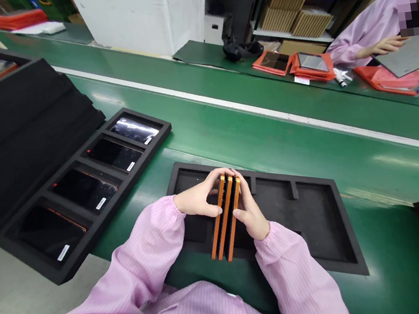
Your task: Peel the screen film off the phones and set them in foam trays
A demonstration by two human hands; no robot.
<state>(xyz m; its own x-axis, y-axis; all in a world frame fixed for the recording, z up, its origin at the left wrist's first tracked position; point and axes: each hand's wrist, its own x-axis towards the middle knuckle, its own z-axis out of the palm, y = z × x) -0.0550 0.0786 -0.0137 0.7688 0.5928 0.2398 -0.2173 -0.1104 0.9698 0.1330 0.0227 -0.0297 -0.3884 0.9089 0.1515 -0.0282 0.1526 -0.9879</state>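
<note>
Three phones (225, 219) with orange edges stand on edge, side by side, between my hands. My left hand (201, 197) grips them from the left, its thumb against the nearest orange edge. From the right, my right hand (250, 212) closes round the same stack, thumb on its rightmost phone. Below the hands lies a black foam tray (329, 226) with recessed compartments; my hands and the phones hide part of it. Whether the phones' lower ends touch the tray, I cannot tell.
To the left, another black foam tray (115, 191) holds several phones with white labels. Black foam trays (30, 144) are stacked beyond it. A white strip (226, 104) runs along the green bench. Across it, a person in a pink sleeve (360, 29) handles a grey sheet (412, 55) near red packets (311, 67).
</note>
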